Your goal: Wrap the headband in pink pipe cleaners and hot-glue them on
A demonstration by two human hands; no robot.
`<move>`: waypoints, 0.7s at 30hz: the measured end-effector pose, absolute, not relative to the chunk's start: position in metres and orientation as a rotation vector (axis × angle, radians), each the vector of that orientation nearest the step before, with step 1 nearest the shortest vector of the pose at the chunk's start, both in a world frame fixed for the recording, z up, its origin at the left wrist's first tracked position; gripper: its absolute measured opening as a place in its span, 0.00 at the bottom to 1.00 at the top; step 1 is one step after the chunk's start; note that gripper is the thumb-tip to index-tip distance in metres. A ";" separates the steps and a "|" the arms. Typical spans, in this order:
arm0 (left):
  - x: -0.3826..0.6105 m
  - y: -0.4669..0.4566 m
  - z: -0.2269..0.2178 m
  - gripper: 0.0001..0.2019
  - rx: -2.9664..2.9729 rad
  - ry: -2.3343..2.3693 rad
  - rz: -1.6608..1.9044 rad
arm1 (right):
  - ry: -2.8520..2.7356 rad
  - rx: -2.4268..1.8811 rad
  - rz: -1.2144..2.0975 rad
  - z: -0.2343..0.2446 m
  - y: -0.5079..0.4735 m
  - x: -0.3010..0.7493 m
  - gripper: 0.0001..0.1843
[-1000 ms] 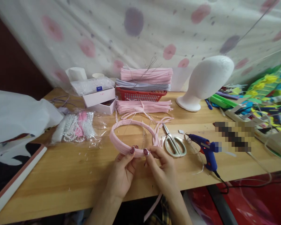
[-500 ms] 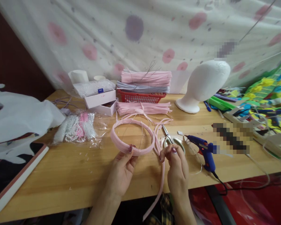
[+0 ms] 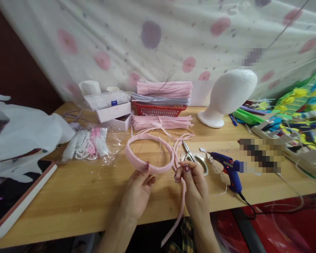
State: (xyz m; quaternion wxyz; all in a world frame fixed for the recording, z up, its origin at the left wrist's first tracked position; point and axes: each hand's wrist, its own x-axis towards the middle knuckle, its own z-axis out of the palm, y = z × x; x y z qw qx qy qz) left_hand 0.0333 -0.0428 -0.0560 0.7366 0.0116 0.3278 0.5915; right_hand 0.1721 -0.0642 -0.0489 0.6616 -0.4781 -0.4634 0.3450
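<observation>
The pink fuzzy-wrapped headband hoop (image 3: 133, 160) rests on the wooden surface (image 3: 76, 200), its near arc pinched in the closed grip of the left hand (image 3: 138, 189), thumb on top. Just right of it the right hand (image 3: 196, 188) pinches a long pink strip (image 3: 183, 203) (its tail hangs past the surface edge). White-handled scissors (image 3: 187, 150) and a blue glue gun (image 3: 230, 168) lie just beyond.

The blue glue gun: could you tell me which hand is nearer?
Right. The right hand, pinching a pink strip, sits just left of the glue gun; the left hand, holding the headband, is farther left.
</observation>
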 end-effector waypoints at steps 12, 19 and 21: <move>0.035 -0.042 -0.053 0.13 0.004 0.740 1.298 | -1.033 -1.013 0.952 -0.043 -0.066 0.170 0.10; 0.035 -0.041 -0.054 0.15 -0.004 0.739 1.282 | -1.074 -1.010 0.918 -0.044 -0.066 0.168 0.14; 0.035 -0.041 -0.056 0.15 0.003 0.724 1.284 | -1.089 -1.010 0.853 -0.044 -0.066 0.168 0.14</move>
